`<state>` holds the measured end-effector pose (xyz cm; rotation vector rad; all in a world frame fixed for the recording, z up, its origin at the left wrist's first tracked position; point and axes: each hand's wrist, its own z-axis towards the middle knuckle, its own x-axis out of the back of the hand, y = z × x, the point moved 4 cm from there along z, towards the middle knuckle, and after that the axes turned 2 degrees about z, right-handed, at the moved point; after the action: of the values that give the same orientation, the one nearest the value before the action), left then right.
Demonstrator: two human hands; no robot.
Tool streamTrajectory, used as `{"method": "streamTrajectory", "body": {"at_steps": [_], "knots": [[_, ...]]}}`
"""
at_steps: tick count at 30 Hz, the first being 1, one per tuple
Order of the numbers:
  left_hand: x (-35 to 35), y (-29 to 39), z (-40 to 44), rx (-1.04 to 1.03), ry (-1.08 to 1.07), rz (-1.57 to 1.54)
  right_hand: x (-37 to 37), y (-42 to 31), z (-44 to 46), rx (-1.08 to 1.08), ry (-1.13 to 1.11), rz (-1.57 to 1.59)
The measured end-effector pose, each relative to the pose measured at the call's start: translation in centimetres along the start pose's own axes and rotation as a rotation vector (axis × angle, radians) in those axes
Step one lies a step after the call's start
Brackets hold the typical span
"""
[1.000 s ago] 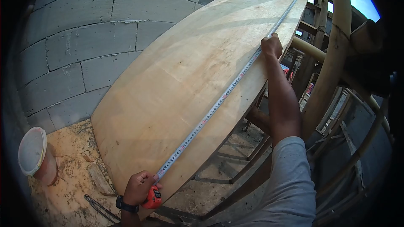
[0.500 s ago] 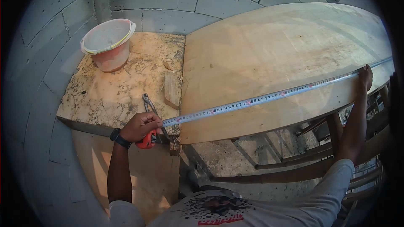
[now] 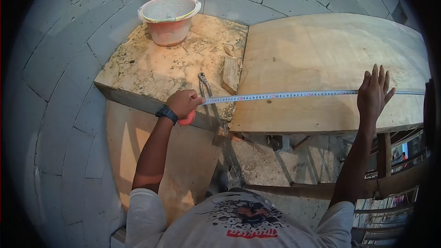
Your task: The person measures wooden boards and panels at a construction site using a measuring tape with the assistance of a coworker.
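A tape measure [image 3: 285,95] is drawn out across the pale plywood sheet [image 3: 312,55], its blade running from left to right past the sheet's right side. My left hand [image 3: 183,103], with a watch on the wrist, is closed on the blade near its red case, which shows partly below the fingers. My right hand [image 3: 373,93] lies flat over the blade towards the right, fingers stretched and spread. Just right of my left hand, pincers [image 3: 205,84] lie on the stained board [image 3: 161,73], passing under the blade. A small wood block [image 3: 231,74] rests beyond them.
A whitish-red bucket [image 3: 169,27] stands on the stained board at the back left. Grey block walls [image 3: 229,2] close off the back and left. Below the plywood's front edge are timber framing [image 3: 317,190] and a lower floor [image 3: 257,160].
My right hand has gone from gripping the blade to lying spread over it. My left hand still holds the tape at its case end. The whole view has shifted.
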<state>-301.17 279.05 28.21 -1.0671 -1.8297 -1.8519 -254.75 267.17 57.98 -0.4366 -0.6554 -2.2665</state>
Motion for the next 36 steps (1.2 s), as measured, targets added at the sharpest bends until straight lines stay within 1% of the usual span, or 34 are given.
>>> {"method": "streamTrajectory", "body": {"at_steps": [1, 2, 3, 4, 5, 7, 10, 13, 14, 17, 20, 22, 23, 26, 28, 30, 36], "knots": [[-0.3, 0.0, 0.1, 0.013, 0.016, 0.043, 2.1, -4.5, -3.5, 0.188, 0.050, 0.221], [-0.3, 0.3, 0.2, 0.012, 0.024, 0.074, 4.5, -8.7, -6.9, 0.364, 0.013, 0.435], [-0.2, 0.7, 0.3, 0.012, 0.029, 0.105, 5.7, -12.0, -10.2, 0.532, -0.084, 0.622], [-0.2, 0.9, 0.2, 0.011, 0.033, 0.138, 5.9, -14.9, -13.3, 0.678, -0.188, 0.735], [-0.3, 0.8, 0.3, 0.014, 0.033, 0.163, 5.4, -17.2, -16.1, 0.776, -0.280, 0.788], [-0.6, 0.7, 0.7, 0.015, 0.042, 0.210, 4.2, -20.7, -19.8, 0.852, -0.350, 0.842], [-0.5, 0.7, 0.6, 0.029, 0.036, 0.227, 3.4, -24.0, -21.2, 0.850, -0.347, 0.818], [-0.4, 1.3, 0.2, 0.018, 0.054, 0.272, 3.8, -25.7, -21.2, 0.843, -0.364, 0.815], [-0.5, 1.4, 0.1, 0.009, 0.057, 0.270, 3.8, -26.0, -21.5, 0.846, -0.380, 0.816], [-0.4, 1.6, -0.1, -0.012, 0.062, 0.262, 2.7, -26.8, -23.0, 0.826, -0.318, 0.867], [0.2, 1.3, -0.6, -0.030, 0.053, 0.261, 2.3, -26.3, -23.5, 0.798, -0.404, 0.914], [1.1, 0.3, -1.2, -0.070, 0.046, 0.285, 1.5, -26.0, -24.3, 0.833, -0.427, 0.857], [1.8, -0.5, -1.8, -0.043, 0.044, 0.299, 1.1, -25.8, -24.7, 0.848, -0.436, 0.830], [4.5, -4.8, -4.0, -0.043, 0.044, 0.224, 0.5, -25.8, -25.2, 0.839, -0.488, 0.842], [7.0, -8.2, -6.4, -0.073, 0.136, 0.269, 0.3, -25.9, -25.4, 0.858, -0.510, 0.792], [10.1, -11.6, -9.8, 0.053, 0.174, 0.236, 0.2, -26.1, -25.1, 0.877, -0.529, 0.757], [19.4, -17.6, -23.8, 0.340, 0.442, 0.580, 0.5, -26.2, -24.9, 0.913, -0.599, 0.690]]}}
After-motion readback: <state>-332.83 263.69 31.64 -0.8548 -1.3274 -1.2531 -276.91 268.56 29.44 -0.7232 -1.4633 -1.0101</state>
